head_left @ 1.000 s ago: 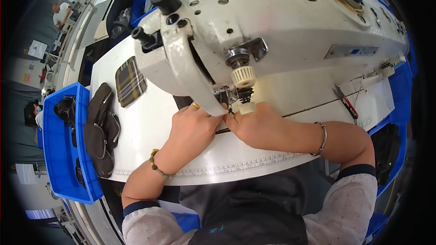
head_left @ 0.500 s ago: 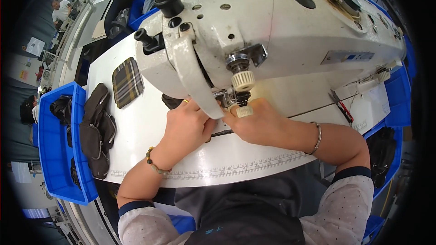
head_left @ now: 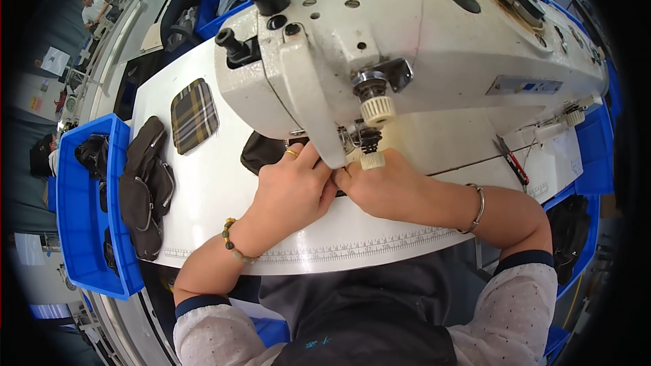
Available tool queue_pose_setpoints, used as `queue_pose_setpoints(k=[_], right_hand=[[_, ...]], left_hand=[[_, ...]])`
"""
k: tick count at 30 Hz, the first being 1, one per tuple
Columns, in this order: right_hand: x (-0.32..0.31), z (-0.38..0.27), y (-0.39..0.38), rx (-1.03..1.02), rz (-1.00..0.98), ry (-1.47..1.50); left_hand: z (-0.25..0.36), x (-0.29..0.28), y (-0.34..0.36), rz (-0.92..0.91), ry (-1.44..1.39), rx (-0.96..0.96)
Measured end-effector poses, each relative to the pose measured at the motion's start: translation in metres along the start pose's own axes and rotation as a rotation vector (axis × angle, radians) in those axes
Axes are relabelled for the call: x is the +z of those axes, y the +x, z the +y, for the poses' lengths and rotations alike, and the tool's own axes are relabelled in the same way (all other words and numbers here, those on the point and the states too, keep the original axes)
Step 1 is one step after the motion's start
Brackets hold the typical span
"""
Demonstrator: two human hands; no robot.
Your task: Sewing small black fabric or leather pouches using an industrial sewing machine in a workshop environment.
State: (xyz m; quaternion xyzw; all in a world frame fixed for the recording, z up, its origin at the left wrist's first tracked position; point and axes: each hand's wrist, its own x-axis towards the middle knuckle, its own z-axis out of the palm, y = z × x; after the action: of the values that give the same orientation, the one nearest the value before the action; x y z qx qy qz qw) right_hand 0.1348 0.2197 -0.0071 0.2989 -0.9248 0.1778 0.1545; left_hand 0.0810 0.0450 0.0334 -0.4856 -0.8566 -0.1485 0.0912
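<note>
L hand (head_left: 290,188) & R hand (head_left: 381,188) at sewing m/c (head_left: 441,41), fingers of both curled in; dk cloth (head_left: 259,152) just beyond L hand, partly hidden; grip, either hand: can't tell

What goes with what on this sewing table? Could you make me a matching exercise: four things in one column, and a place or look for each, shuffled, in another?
Column one
1. Left hand
2. Dark cloth
3. Red tool
4. Patch

Column two
A. Checked all over
B. Wears a yellow ring
C. Lies to the right of the right hand
D. Partly hidden by a hand, beside the fingers

Right pairs: 1-B, 2-D, 3-C, 4-A
</note>
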Motion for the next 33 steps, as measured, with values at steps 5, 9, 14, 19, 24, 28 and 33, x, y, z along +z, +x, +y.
queue_pose_setpoints(k=[5,9,14,19,24,28,33], right_hand=[[-0.004,0.002,0.000,0.004,0.022,-0.028],[-0.014,0.005,-0.001,0.004,-0.136,-0.065],[-0.012,0.008,-0.003,-0.020,-0.093,-0.080],[-0.015,0.003,0.000,-0.015,-0.020,-0.070],[0.002,-0.004,-0.004,-0.041,0.080,-0.053],[-0.003,-0.009,-0.005,-0.049,-0.003,-0.013],[-0.009,-0.005,-0.005,-0.115,-0.090,-0.095]], left_hand=[[0.001,0.004,0.000,-0.001,0.049,-0.015],[0.001,0.004,-0.004,-0.132,0.127,-0.029],[0.013,-0.016,-0.006,0.006,0.273,-0.053],[0.011,-0.011,-0.013,0.038,0.378,0.015],[0.006,-0.003,-0.008,0.094,0.159,0.004],[0.008,-0.001,-0.009,0.074,0.144,0.009],[0.012,-0.001,-0.007,0.036,0.153,0.010]])
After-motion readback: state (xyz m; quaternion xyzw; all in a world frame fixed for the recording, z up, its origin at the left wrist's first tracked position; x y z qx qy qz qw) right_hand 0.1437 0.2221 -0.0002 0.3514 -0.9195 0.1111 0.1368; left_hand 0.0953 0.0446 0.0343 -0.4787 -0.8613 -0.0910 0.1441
